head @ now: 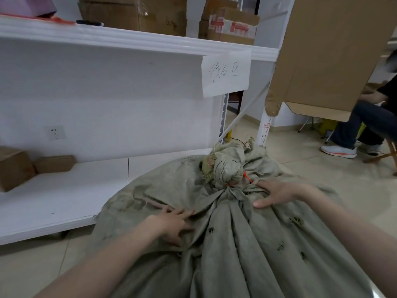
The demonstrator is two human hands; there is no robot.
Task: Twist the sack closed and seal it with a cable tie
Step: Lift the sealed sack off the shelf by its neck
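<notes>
I'm seeing my right hand (277,193) lying with fingers (263,184) spread flat on the sack (236,244), tips just beside the red cable tie (247,178), gripping nothing. My left hand (171,224) is pressing open-fingered on the cloth lower down. The twisted neck (227,166) is looking cinched already, so I'm judging the seal nearly done. The sack is sitting on the floor (343,168) against the white shelf (64,190).
</notes>
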